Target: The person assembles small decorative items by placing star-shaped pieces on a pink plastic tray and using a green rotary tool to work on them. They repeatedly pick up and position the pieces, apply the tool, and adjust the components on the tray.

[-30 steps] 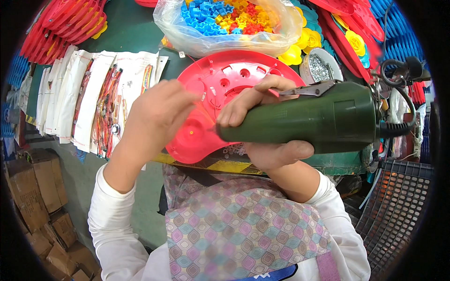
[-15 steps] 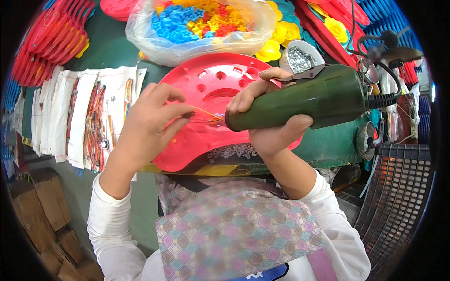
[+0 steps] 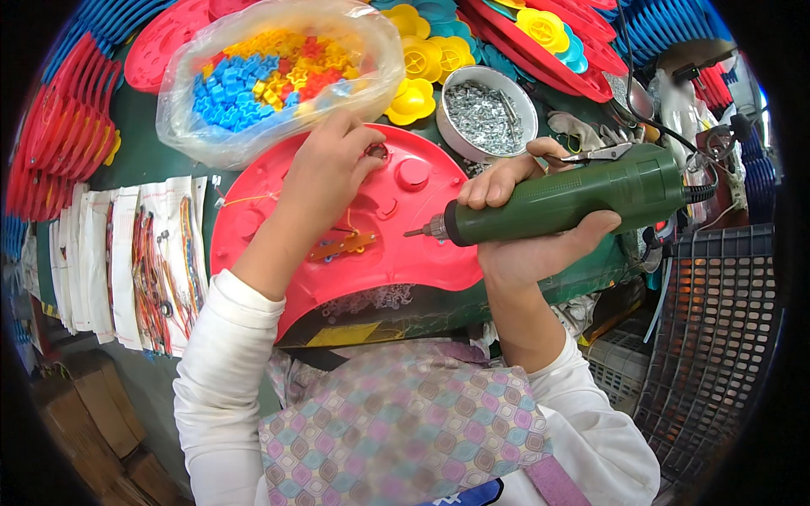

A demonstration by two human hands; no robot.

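Observation:
My right hand (image 3: 527, 257) grips a green electric screwdriver (image 3: 557, 196), its bit pointing left over the red plastic shell (image 3: 422, 261). A pair of small metal scissors (image 3: 597, 155) lies along the top of the tool, by the fingers of that hand. My left hand (image 3: 325, 173) reaches over the far part of the shell, thumb and fingers closed around a small round dark part (image 3: 377, 153) with a metallic look. Inside the shell sits a narrow brown circuit board (image 3: 342, 246) with thin wires. An orange wire (image 3: 249, 200) crosses the shell's left side.
A clear bag (image 3: 181, 114) of blue, yellow and red star pieces stands behind. Beside it are a white bowl of screws (image 3: 488, 114) and yellow flower-shaped parts (image 3: 411, 103). Wire bundles on white sheets (image 3: 135, 261) lie left. A black plastic crate (image 3: 717, 312) stands right.
My left hand has left the wires near the shell's middle and moved up and right to the round part. The screwdriver has moved right, its bit now showing. The whole view has shifted.

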